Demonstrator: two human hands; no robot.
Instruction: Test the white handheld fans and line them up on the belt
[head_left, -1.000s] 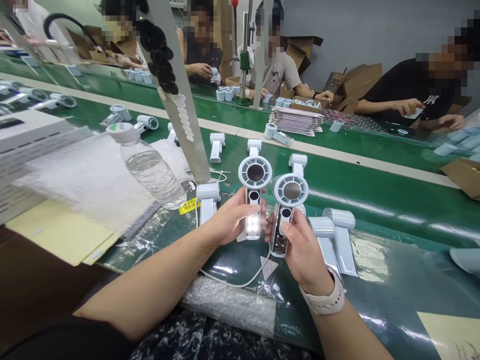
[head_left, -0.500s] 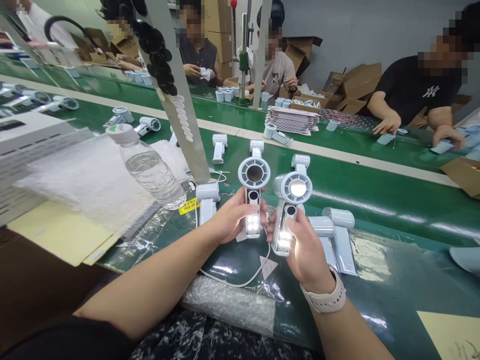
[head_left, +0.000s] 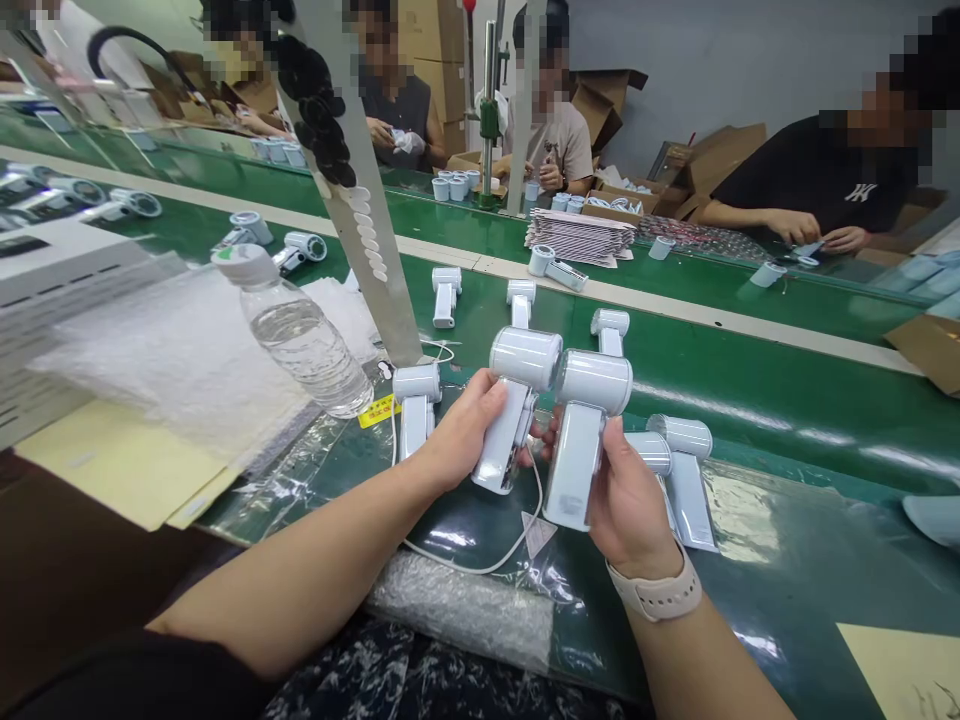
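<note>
My left hand (head_left: 469, 425) is closed around the handle of a light blue handheld fan (head_left: 525, 358), its thumb lying along the body. My right hand (head_left: 634, 490) grips a second light blue handheld fan (head_left: 595, 380) by its handle. Both are held side by side above the green mat, heads nearly touching, their smooth sides and round barrels towards me. Left of my left hand lies another fan (head_left: 416, 382). Beyond my right hand, more fans (head_left: 686, 437) rest on the mat, one partly hidden. A white cable (head_left: 480, 570) loops beneath the held fans.
A water bottle (head_left: 304, 335) stands at the left beside bubble wrap and yellow paper (head_left: 112, 470). A slanted metal post (head_left: 375, 230) rises nearby. Several fans lie on the green conveyor (head_left: 750, 370). Co-workers sit across it, near stacked cards (head_left: 581, 237) and cardboard boxes.
Both held fans have been turned over: the grilles and lit handle fronts faced me before, now the smooth sides do. The co-worker at right has brought both hands together.
</note>
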